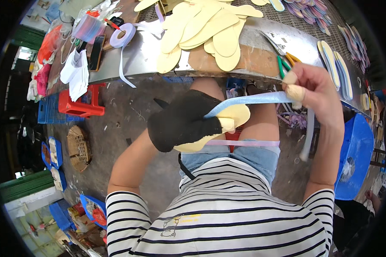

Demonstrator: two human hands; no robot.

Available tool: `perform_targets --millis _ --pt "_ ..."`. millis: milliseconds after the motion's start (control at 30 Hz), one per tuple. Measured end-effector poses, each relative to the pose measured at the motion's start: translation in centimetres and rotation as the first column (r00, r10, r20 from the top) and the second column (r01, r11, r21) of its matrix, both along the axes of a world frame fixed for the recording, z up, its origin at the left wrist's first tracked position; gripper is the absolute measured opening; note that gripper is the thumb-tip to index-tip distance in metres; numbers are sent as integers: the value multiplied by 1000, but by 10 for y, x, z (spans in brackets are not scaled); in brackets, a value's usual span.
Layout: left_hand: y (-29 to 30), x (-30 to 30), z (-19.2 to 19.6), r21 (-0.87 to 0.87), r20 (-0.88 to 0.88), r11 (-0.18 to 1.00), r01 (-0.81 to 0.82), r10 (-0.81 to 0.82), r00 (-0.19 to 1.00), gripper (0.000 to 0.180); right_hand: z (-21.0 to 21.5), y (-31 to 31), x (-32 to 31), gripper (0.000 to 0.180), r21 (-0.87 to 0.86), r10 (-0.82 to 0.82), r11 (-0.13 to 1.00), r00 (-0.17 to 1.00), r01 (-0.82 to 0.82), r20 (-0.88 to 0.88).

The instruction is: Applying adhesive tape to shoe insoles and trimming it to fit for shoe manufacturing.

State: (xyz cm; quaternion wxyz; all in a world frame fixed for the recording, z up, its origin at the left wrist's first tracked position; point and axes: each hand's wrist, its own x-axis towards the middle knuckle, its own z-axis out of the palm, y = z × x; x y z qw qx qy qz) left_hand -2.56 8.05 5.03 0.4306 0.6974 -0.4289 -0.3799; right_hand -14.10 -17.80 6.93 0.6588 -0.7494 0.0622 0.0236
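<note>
My left hand [182,120], in a black fingerless-looking glove, is closed on a pale yellow insole [236,115] held above my lap. A light blue ribbon [257,99] comes out from under the gloved fingers along the insole's edge. It stretches across to my right hand [317,92], whose thumb and forefinger, both wearing tan finger covers, pinch it. Below my right hand hangs a pale loose tail of ribbon. The gloved fingers hide where the ribbon meets the insole.
A metal-topped table [154,62] runs ahead, bearing a pile of yellow insoles [210,28], scissors [287,58], a ribbon roll [122,35] and a phone [96,52]. A red stool [82,102] and wicker basket [79,147] stand left; a blue tub [354,158] stands right.
</note>
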Motion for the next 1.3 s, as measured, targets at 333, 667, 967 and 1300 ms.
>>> perform_targets --millis 333,667,967,1300 --pt "-7 -23 -21 -221 -282 905 -364 298 912 27 -38 78 -38 9 326 -422 878 888 350 183" --pt "-45 -36 -26 -490 -452 603 -630 442 775 33 -78 106 -10 6 244 -484 875 780 419 395" --pt "-56 -28 -32 -444 -227 697 -563 521 823 24 -69 90 10 6 308 -284 925 942 221 177" --pt "-58 -13 -26 -393 -315 595 -701 629 710 17 -77 84 13 6 130 -254 966 926 226 280"
